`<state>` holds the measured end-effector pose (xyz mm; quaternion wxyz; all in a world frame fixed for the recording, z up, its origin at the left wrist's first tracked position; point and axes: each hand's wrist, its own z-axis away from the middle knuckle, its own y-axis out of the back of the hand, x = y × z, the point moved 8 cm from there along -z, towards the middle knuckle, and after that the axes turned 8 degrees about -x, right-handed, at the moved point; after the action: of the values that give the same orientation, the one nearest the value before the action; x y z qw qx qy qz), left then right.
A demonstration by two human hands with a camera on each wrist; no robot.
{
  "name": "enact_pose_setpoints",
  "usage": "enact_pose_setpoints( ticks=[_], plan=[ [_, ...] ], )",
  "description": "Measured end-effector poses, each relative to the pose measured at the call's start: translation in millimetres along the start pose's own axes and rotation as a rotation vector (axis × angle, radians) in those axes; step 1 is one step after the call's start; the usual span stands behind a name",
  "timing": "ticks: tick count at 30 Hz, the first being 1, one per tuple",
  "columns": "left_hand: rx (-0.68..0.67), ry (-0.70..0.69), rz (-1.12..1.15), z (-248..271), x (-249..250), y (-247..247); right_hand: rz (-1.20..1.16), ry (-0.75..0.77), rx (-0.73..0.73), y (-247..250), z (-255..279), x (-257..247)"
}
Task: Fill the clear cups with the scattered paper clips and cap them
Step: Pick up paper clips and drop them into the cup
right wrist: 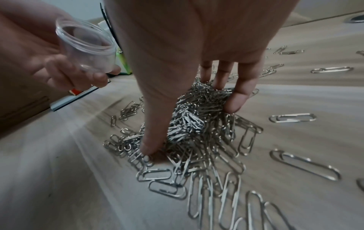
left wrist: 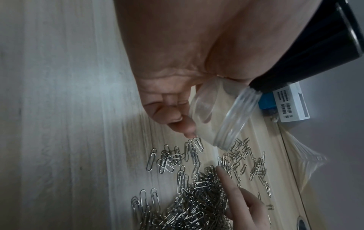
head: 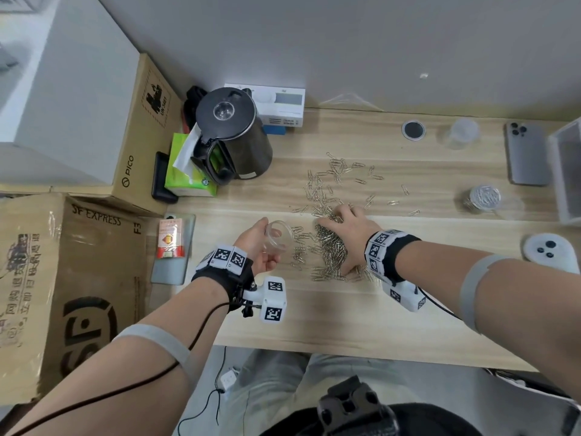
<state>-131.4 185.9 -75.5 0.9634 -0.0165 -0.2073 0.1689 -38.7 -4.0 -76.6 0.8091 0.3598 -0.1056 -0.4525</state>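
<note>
My left hand (head: 265, 243) grips an empty clear cup (head: 278, 236), tilted with its mouth towards the clips and held just above the table. The cup's threaded rim (left wrist: 234, 118) shows in the left wrist view, and its open mouth (right wrist: 84, 38) in the right wrist view. My right hand (head: 338, 243) lies over a dense heap of silver paper clips (head: 330, 258). Its thumb (right wrist: 151, 144) presses down on one side and its fingers (right wrist: 234, 101) curl round the far side, squeezing a clump (right wrist: 193, 112) between them. More loose clips (head: 333, 174) are strewn across the table behind.
A capped cup full of clips (head: 482, 198) and an empty clear cup (head: 462, 132) stand at the right. Near them are a phone (head: 526, 152), a clear box (head: 566, 171) and a white controller (head: 548, 251). A black kettle (head: 232, 140) and cardboard boxes (head: 63, 278) crowd the left.
</note>
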Motion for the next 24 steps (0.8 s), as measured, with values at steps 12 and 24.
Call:
enact_pose_setpoints(
  ticks=[12, 24],
  plan=[
    [0.003, 0.042, -0.035, -10, -9, -15, -0.116, 0.115, 0.097, 1, -2, -12],
    [-0.051, 0.031, -0.071, -15, 5, -46, -0.388, 0.108, 0.163, 18, 1, 15]
  ],
)
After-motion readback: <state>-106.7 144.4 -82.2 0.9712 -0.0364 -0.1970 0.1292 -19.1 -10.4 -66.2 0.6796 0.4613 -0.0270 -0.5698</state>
